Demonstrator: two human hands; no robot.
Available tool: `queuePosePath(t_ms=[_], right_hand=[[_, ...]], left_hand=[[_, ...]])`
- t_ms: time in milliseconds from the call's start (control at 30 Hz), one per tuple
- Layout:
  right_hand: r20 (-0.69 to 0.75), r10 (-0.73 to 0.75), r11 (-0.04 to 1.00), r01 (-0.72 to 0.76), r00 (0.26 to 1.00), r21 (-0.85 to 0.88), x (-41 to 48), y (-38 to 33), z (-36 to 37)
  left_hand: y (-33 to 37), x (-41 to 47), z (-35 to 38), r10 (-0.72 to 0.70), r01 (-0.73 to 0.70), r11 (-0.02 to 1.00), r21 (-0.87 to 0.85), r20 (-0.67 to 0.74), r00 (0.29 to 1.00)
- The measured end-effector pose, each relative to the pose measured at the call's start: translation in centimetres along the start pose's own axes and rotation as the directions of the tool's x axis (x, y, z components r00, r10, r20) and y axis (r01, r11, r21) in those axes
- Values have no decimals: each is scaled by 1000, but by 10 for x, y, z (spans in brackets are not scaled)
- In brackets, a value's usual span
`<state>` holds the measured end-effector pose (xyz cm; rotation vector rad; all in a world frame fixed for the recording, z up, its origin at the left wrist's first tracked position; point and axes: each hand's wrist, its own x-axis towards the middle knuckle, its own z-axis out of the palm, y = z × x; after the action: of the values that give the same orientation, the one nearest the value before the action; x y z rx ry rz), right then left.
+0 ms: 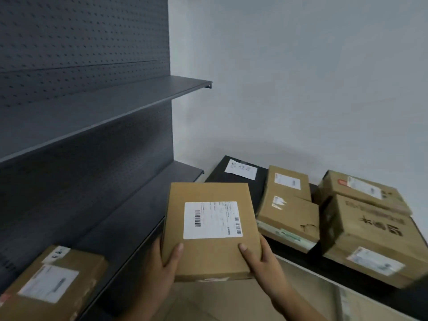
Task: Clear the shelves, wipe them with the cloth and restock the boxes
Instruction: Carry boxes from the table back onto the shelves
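Head view, leftmost: 1 labelled box [53, 283] lies on the lower shelf [129, 216], label up, with the upper shelf [92, 112] above it. Restocking looks under way, and the cloth is not in sight. Next, the left hand [159, 267] grips the near left corner of the held box [208, 258], thumb on top and fingers underneath. The right hand [261, 262] grasps the near right corner the same way. That box hangs in the air, label up, between the shelving and the desk [342, 273], apparently touching neither. With both grips at the near edge, the far end is unsupported. I would hold it level, lead with that far edge, rest it on the lower shelf's lip, then push it back flat. Setting it just beside the labelled box, apart enough to free the fingers, should leave room for the rest. Further right, 4 more boxes [370, 228] and a white sheet [240, 169] wait on the desk.
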<state>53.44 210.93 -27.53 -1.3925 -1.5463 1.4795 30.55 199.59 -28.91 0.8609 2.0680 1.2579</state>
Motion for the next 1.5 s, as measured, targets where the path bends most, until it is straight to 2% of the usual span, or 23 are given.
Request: queuePosePath(t_ms=[267,600,733,1033,1500], right_hand=[[-146,28,999,-23,989,42,20,26,-115],[-282,99,994,-86,954,61,37,46,-196],[-343,133,991,-121,930,57,55,53,-217],[-450,178,984,-163,875,74,116,51,-248],[-444,208,977,-164,872,136,204,53,-267]], left_hand=[[53,8,112,92,-98,994,43,123,988],[84,35,208,127,-160,984,75,334,934],[95,61,242,143,-200,973,113,382,913],[124,134,306,180,-255,964,78,514,839],[138,220,375,183,-284,954,100,557,810]])
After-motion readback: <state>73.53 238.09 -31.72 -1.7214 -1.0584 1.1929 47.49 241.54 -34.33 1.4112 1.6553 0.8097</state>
